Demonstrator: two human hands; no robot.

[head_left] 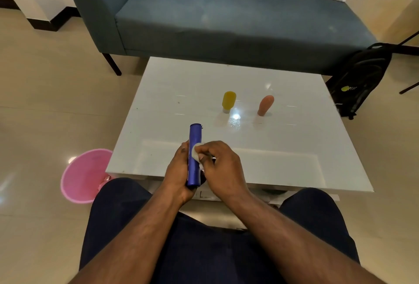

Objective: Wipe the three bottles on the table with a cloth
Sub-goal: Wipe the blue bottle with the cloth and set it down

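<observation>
Fingers [205, 159] of the right hand [221, 165] are curled round a small white cloth [196, 154], pinching it and pressing it against the side of the blue bottle [194, 155], about midway along its length. That bottle is off the table, held over the near edge with its far end pointing away from the person; the left hand [178, 176] wraps it from the left, fingers curled round its lower half and mostly hidden behind it. Two more bottles stand on the white table [294, 147], making three in all: one yellow bottle [229, 101] resting on its pale cap, and one orange bottle [265, 104] to its right, leaning a little, the two apart from each other and well beyond the hands. One pink bucket [84, 176] sits on the floor at the table's near left corner. One blue sofa [226, 25] runs behind the table, with one black backpack [360, 79] on the floor at its right end.
</observation>
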